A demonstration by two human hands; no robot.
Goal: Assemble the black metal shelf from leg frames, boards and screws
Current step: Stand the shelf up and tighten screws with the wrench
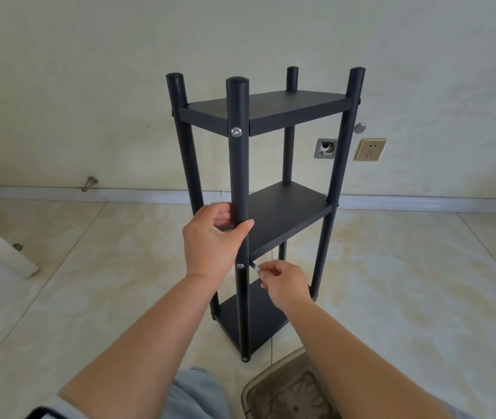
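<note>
The black metal shelf stands upright on the tiled floor, with three boards between its round legs. My left hand grips the near front leg just above the middle board. A silver screw shows in that leg at the top board, and another screw sits at the middle board. My right hand pinches a small silver hex key, whose tip points toward the middle screw, just right of the leg.
A translucent plastic container lies on the floor near my right forearm. A white board end lies at the left. The wall behind carries a socket, an open wall box and a door stop.
</note>
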